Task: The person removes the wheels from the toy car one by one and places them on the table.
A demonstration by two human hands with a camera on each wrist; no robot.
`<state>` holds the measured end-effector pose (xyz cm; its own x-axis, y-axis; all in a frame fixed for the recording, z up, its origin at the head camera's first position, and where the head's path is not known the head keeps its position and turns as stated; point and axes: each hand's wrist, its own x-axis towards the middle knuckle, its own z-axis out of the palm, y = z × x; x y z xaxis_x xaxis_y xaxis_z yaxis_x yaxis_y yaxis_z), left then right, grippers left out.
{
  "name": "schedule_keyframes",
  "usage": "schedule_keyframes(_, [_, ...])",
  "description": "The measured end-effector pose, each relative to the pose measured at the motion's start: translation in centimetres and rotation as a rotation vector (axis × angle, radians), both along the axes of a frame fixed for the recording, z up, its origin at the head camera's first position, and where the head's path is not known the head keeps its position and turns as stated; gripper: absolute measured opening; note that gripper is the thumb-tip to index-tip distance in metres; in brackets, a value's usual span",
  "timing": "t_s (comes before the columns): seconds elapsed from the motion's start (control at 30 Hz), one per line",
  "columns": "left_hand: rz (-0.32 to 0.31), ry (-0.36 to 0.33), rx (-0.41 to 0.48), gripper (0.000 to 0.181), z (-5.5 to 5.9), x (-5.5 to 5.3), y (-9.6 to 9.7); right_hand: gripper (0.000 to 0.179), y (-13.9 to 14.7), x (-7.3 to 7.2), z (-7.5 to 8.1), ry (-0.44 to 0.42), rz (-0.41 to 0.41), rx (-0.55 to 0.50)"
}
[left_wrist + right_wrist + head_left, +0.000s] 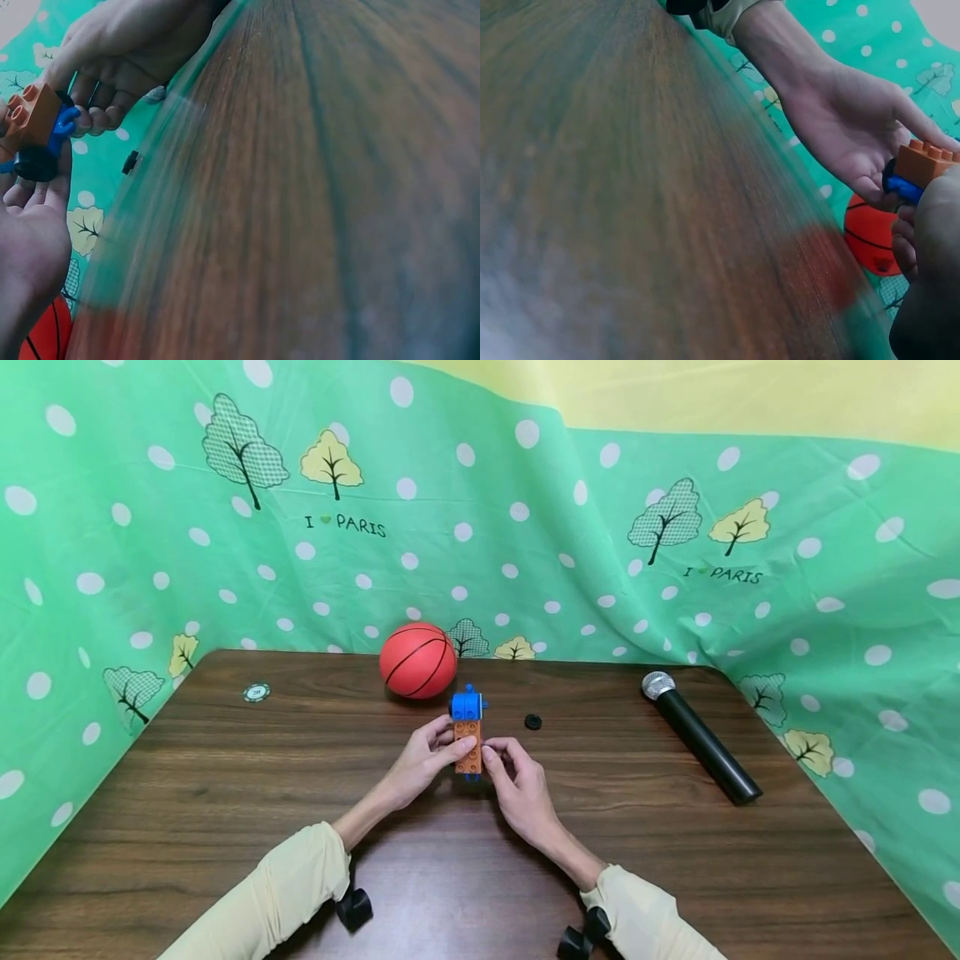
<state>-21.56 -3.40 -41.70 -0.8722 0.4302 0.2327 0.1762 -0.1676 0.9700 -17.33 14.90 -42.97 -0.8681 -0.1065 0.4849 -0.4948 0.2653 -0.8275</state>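
Located toy brick car point(467, 745) over the middle of the dark wooden table point(187, 793), held between both hands. Noted orange brick point(463, 762) with studs facing up, blue block point(467, 706) at the far end, and small blue hook point(65, 122) at the near end. Recorded blue peg point(485, 704) projecting to the right of the blue block. Observed fitted black wheel point(36, 163) low on the car's left-hand side in the left wrist view.

Found left hand point(417, 762) grasping the car, with thumb laid across the orange studs and fingers bent along the left side and beneath. Found right hand point(523, 789) pinching at the car's right side between thumb and index finger, with remaining fingers curled; could not establish the exact part gripped, being covered by fingertips.

Logged loose black wheel point(532, 722) flat on the table, just beyond and to the right of the right hand. Logged red basketball point(417, 661) near the far edge, beyond the car and slightly left. Logged poker chip point(257, 692) well apart at far left, and microphone point(701, 739) lying aslant at right, mesh head towards the far edge. Noted green dotted curtain point(450, 577) behind.
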Motion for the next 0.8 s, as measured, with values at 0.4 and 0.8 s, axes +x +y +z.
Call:
schedule_keyframes(0.4, [-0.023, 0.044, -0.03, 0.041, -0.1, 0.0, 0.3, 0.005, 1.2, -0.9, -0.6, 0.285, -0.004, 0.163])
schedule_keyframes(0.8, [-0.021, -0.017, 0.08, 0.044, 0.0, -0.1, 0.4, 0.015, 1.1, -1.1, -0.7, 0.293, 0.003, 0.201])
